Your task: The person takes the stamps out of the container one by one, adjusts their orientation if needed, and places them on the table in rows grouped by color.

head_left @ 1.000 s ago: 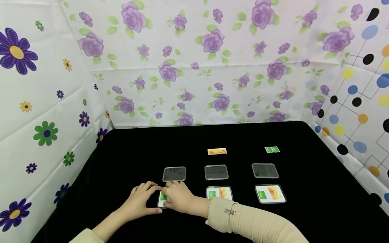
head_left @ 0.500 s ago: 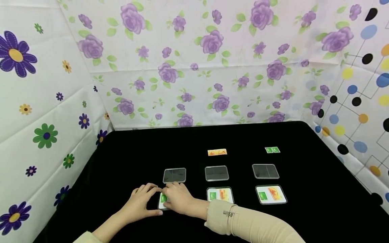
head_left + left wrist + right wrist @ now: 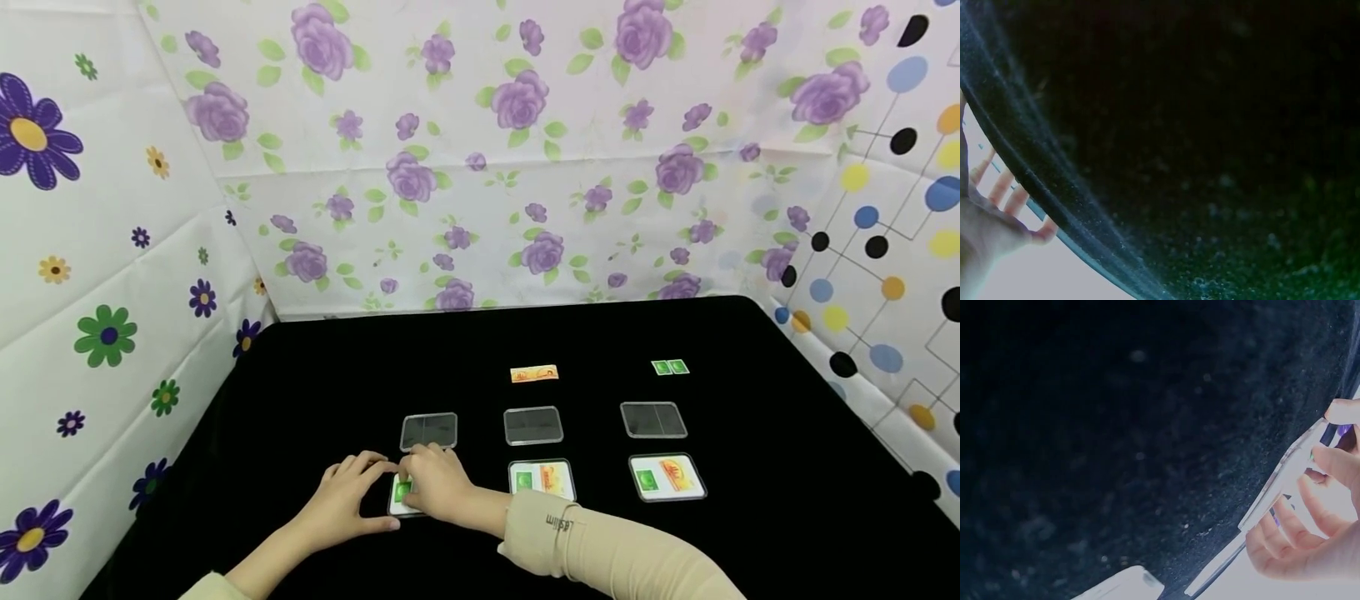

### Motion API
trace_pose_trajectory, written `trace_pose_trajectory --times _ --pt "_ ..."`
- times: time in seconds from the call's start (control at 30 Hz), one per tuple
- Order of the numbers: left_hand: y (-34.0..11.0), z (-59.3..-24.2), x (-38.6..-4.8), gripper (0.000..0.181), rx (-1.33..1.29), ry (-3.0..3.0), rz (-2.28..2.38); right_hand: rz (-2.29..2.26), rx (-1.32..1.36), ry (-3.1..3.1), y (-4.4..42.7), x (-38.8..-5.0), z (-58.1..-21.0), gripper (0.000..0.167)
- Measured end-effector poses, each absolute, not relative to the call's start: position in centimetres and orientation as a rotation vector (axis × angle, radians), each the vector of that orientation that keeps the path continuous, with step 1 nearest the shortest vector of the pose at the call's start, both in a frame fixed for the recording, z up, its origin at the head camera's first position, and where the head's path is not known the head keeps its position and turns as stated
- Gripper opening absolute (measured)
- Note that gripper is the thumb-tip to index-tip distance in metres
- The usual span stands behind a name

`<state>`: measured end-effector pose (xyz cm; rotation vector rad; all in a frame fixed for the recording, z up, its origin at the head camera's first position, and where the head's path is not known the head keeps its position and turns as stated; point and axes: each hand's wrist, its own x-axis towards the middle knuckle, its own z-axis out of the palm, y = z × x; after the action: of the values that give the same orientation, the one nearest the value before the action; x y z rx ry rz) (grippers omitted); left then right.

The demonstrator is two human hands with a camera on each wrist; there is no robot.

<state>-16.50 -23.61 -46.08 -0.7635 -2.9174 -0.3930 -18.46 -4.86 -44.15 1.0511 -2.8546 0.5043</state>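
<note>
A flat clear-edged case point(image 3: 400, 506) with a white insert and a small green card point(image 3: 402, 490) lies at front left in the head view. My left hand point(image 3: 341, 504) holds its left side, index finger at the upper corner and thumb by the lower one. My right hand point(image 3: 438, 483) holds the case from above, fingers bent toward its far edge and thumb beside the green card; it hides the case's right part. In the right wrist view the case point(image 3: 1282, 478) appears edge-on under the fingers. The left wrist view shows only part of the left hand point(image 3: 997, 225).
Two similar cases, middle point(image 3: 542, 479) and right point(image 3: 667, 477), hold green and orange pieces. Behind lie three clear lids point(image 3: 429, 432), an orange strip point(image 3: 535, 373) and two small green cards point(image 3: 670, 367). The black-covered table point(image 3: 337, 367) stands between patterned cloth walls.
The right fingers shift slightly over the case, and the right forearm moves a little leftward. The left hand keeps its place.
</note>
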Motion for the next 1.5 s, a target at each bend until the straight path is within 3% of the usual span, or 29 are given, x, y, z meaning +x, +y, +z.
trace_pose_trajectory --times 0.73,1.2,1.5 --pt "-23.58 -45.94 -16.61 0.071 -0.783 -2.897 -0.398 0.506 1.144 -2.773 -4.97 -18.57 -44.36 0.015" --pt "-23.72 -46.28 -16.49 0.072 -0.778 -2.907 -0.392 0.573 1.186 -2.836 -5.27 -18.43 -44.35 0.024" --pt "-23.67 -46.09 -16.64 0.071 -0.766 -2.93 -0.386 0.68 1.168 -2.862 -5.33 -18.34 -44.0 0.018"
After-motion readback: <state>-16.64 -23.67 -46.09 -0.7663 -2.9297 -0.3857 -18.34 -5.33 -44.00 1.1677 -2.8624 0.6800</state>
